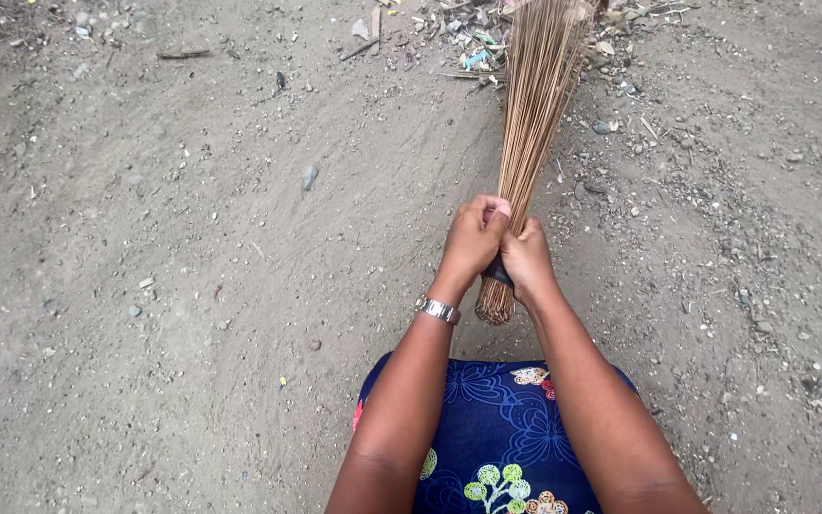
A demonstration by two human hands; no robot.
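A bundle broom point(533, 105) of thin brown sticks points away from me over bare dirt ground. Both hands grip it near its bound lower end. My left hand point(471, 240) wraps the sticks from the left, with a silver watch on the wrist. My right hand point(528, 259) clasps the same spot from the right, over a dark band around the bundle. The cut stub end of the broom sticks out below my hands. The spread tips reach a heap of litter point(473, 43) at the top of the view.
Grey sandy ground point(192, 286) with small stones, a stick point(183, 54) at upper left and pebbles scattered on the right. My blue patterned skirt point(501, 438) fills the bottom centre.
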